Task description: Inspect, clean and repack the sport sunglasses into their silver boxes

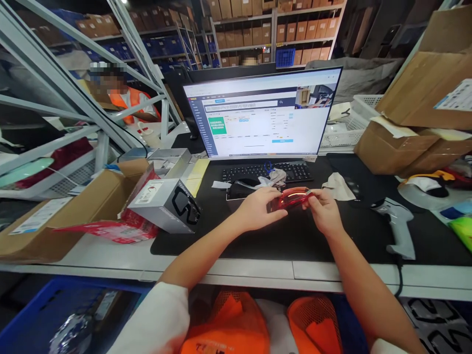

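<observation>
A pair of red, shiny-lensed glasses (293,197) is held level above the black desk mat, between my two hands. My left hand (258,209) grips its left end, thumb below and fingers on top. At the opposite end, my right hand (326,211) pinches the rim with thumb and fingers. Just behind the left hand lie a black item (241,189) I cannot make out fully and a crumpled grey wrapping (275,178). A grey box (165,204) printed with a picture of glasses stands to the left. Beyond my right hand rests a crumpled pale cloth (338,187).
A lit monitor (254,128) and a keyboard (300,172) stand at the back. On the right are a handheld scanner (398,226) with its cable and stacked cartons (420,98). An opened carton (96,211) sits left. A person in an orange vest (134,103) is beyond the metal frame.
</observation>
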`<state>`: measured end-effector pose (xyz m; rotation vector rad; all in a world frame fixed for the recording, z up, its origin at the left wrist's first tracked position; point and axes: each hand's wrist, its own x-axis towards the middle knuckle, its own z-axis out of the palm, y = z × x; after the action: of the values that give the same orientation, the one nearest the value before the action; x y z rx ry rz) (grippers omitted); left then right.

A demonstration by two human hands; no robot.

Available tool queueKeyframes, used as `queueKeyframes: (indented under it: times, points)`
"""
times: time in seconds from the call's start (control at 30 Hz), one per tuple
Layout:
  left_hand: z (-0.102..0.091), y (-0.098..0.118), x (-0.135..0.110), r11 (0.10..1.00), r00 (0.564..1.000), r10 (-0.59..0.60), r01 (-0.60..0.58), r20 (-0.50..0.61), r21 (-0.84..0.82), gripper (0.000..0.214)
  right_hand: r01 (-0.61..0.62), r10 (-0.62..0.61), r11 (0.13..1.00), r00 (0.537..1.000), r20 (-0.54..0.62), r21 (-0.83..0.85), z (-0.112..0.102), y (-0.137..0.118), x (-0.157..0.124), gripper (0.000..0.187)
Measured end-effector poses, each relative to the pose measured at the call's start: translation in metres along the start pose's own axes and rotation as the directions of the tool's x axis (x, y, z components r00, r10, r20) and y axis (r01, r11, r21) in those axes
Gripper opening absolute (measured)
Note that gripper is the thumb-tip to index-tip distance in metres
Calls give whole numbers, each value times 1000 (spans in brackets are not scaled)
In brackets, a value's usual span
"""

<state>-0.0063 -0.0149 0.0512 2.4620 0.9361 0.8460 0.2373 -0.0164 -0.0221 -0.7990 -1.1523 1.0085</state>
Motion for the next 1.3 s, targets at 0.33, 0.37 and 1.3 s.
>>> queueKeyframes:
  times: [0.33,0.37,1.3]
  points:
    - [7,-26,3,975,999,32,-31,4,-218,48,159,-95,839,984,148,-520,11,-2,-3,32]
    - [6,-26,3,976,999,28,-23,23,-218,49,179,-81,804,978,194,-567,13,-3,-4,31]
    - [-9,-39,11,206,864,-503,158,34,-966,65,-85,84,996,994,71,12,7,-16,-38,17]
